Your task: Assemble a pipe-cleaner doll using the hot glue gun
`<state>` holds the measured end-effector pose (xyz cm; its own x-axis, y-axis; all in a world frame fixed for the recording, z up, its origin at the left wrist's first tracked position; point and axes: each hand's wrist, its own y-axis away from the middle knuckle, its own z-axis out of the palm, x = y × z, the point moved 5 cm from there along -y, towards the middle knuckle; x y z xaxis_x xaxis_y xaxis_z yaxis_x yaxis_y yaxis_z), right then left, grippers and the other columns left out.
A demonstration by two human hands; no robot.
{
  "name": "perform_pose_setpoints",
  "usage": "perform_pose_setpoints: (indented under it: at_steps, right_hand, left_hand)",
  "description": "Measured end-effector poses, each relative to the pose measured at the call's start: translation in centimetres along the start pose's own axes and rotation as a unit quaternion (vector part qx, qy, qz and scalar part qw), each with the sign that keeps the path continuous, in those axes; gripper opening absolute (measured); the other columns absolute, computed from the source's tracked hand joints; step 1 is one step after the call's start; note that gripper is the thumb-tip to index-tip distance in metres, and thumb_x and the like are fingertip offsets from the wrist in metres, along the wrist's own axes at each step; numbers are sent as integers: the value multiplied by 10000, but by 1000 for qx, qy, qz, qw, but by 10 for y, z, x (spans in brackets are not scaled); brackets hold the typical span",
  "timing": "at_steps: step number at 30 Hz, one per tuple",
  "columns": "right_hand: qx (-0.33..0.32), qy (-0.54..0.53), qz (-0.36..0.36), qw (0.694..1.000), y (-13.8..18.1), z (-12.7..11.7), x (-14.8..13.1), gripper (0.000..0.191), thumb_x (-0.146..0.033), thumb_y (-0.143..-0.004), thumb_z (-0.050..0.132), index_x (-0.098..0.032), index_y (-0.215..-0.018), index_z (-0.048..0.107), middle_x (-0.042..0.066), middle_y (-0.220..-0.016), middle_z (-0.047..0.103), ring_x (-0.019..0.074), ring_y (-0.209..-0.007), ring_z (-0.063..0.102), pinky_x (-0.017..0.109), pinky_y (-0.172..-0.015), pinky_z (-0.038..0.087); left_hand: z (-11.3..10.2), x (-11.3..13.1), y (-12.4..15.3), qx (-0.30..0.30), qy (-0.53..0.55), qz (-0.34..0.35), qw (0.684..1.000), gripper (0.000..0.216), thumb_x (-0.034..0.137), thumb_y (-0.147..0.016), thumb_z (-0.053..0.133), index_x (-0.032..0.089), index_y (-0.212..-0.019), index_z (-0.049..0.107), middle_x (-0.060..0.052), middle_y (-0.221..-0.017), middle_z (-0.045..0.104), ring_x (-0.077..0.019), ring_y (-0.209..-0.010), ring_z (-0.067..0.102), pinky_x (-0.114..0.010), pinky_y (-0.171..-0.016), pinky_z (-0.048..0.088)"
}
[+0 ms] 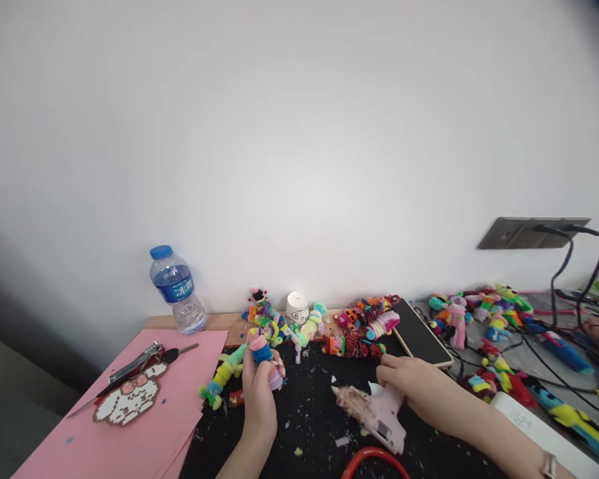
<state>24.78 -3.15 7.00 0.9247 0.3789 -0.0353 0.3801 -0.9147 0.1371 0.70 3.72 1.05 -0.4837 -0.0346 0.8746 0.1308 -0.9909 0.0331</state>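
Left fingers (265, 372) and right fingers (390, 367) curled

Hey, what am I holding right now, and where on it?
Your left hand holds a fuzzy multicoloured figure just below its blue band. Your right hand is at the pink glue gun; whether it grips, I can't tell.

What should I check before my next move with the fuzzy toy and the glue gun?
1. Toy held: ok, it is in the left hand.
2. Right hand holding the glue gun firmly: cannot tell; the hand is at it, but its fingers are partly hidden.
3. Tip pointing away from you: not ok, it points toward the left hand's side, though apart from that hand.
4. Glue gun cool: cannot tell.
5. Mat tidy: not ok, scraps are scattered on it.
6. Bottle capped: ok.
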Motion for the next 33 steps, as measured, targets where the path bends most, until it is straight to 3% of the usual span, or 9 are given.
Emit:
perform_pose_setpoints:
  at_steps: [5,9,12,17,25,30,33]
  right_hand:
    - [2,-130,15,991,-5,-25,16,451,43,-605,427,-239,-910,604,12,-910,641,172,-840,614,232,-677,427]
    - [72,-71,50,994,-43,-47,30,282,-70,-755,432,-198,-889,645,45,-901,682,183,-850,619,255,-755,423]
    - [37,29,69,996,-79,-34,32,283,-61,-759,433,-182,-887,654,81,-874,689,208,-849,632,265,-718,426]
    - [39,66,94,993,-109,-12,36,326,-5,-744,406,-121,-969,612,164,-885,673,265,-830,639,306,-652,422]
    - [29,43,66,996,-121,-12,44,285,-13,-711,461,-131,-903,635,144,-891,682,255,-843,629,298,-680,410]
    - [60,-16,66,996,-115,-31,50,252,-54,-711,491,-155,-845,679,77,-833,693,196,-800,621,250,-686,416]
    - [98,-52,89,990,-104,-45,55,322,-62,-744,447,-170,-926,690,51,-906,691,155,-814,613,214,-708,427]
  left_hand:
    - [0,-1,-1,-3,3,1,1000,156,94,-686,442,202,-797,458,50,-651,502,-84,-544,441,-204,-519,358]
    - [-1,-3,-1,-1,12,-3,1000,203,105,-685,444,203,-859,477,48,-643,514,-90,-530,447,-207,-503,359]
    - [-2,-3,-2,1,17,-1,1000,212,109,-682,447,205,-869,482,47,-646,521,-92,-532,455,-210,-512,370]
    - [-1,-3,-3,-4,13,1,1000,154,112,-677,451,197,-802,481,44,-638,519,-89,-523,458,-209,-505,366]
    - [-1,-3,-2,-5,3,1,1000,106,120,-686,452,189,-761,482,38,-654,522,-82,-521,457,-210,-512,367]
    - [1,-1,-3,-12,4,0,1000,175,105,-676,443,203,-817,476,53,-632,511,-81,-512,452,-206,-514,366]
    - [3,-1,-2,-21,-2,3,1000,211,103,-664,448,206,-846,478,54,-634,515,-81,-517,457,-204,-518,369]
